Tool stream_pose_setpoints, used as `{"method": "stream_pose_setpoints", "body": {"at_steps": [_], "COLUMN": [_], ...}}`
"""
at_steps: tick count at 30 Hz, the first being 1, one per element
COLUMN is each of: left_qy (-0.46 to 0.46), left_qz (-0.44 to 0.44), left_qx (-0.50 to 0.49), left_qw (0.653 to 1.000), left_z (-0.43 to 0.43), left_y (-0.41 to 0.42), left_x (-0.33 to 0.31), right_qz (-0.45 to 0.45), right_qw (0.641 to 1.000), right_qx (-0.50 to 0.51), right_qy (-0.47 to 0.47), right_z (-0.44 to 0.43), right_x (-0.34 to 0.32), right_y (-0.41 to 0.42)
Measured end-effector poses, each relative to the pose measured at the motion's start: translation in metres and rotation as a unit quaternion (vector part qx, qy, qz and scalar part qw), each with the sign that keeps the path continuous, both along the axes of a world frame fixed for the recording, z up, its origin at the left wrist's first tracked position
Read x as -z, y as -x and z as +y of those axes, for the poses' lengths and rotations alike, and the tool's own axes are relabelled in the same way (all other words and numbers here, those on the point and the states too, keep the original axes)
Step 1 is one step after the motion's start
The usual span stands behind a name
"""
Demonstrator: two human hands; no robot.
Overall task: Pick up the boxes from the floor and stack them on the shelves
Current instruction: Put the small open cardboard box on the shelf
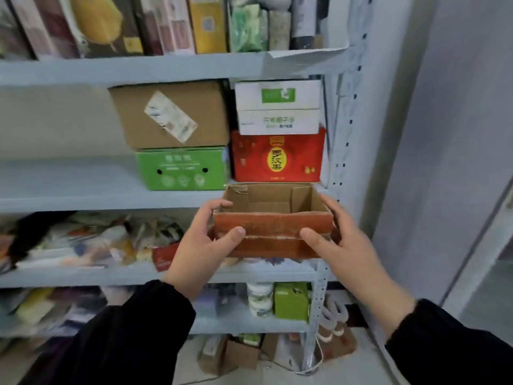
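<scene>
A: While the box (273,226) hangs in front of the shelving, how far along would you say this job is?

B: About midway, I'd judge. The box is off the floor but not yet set down. It is held level with its open top up and nothing showing inside, just in front of the middle shelf (83,187) and a little below it.

A: And the hands?

B: Both are clamped on it. The left hand (205,243) grips the left end, thumb on the near face and fingers hooked over the rim. The right hand (342,240) mirrors it on the right end.

A: What is stacked already?

B: On that shelf a brown box (172,115) sits on a green box (180,168). Just beside them, two white boxes (277,107) sit on a red carton (277,157). I cannot tell whether any of these came from the floor.

A: Is there room for this one?

B: Shelf board shows to the left of the green box, and that looks the likeliest spot. The strip in front of the red carton seems too narrow.

A: And what is left?

B: This one has to be set down, then there are more. Some floor boxes (238,354) lie beneath the lowest shelf, too blurred to count.
</scene>
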State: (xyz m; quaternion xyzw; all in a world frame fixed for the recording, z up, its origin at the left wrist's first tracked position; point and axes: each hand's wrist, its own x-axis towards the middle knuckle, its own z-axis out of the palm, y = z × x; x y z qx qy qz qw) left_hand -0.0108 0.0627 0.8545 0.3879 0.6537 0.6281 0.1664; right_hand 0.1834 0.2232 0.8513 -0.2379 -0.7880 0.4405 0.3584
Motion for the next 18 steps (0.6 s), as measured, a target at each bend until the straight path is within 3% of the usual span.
{"method": "stream_pose_setpoints", "body": {"at_steps": [11, 18], "left_qy": [-0.043, -0.044], "left_qz": [-0.020, -0.033], "left_qx": [-0.107, -0.149], "left_qw": [0.993, 0.987], "left_z": [-0.153, -0.184], "left_y": [0.196, 0.286], "left_x": [-0.001, 0.006], "right_qz": [-0.009, -0.021], "right_qw": [0.994, 0.990], "right_qx": [-0.105, -0.134], "right_qy": [-0.038, -0.035], "right_z": [-0.114, -0.138], "right_x": [-0.005, -0.001], "right_y": [0.237, 0.340]}}
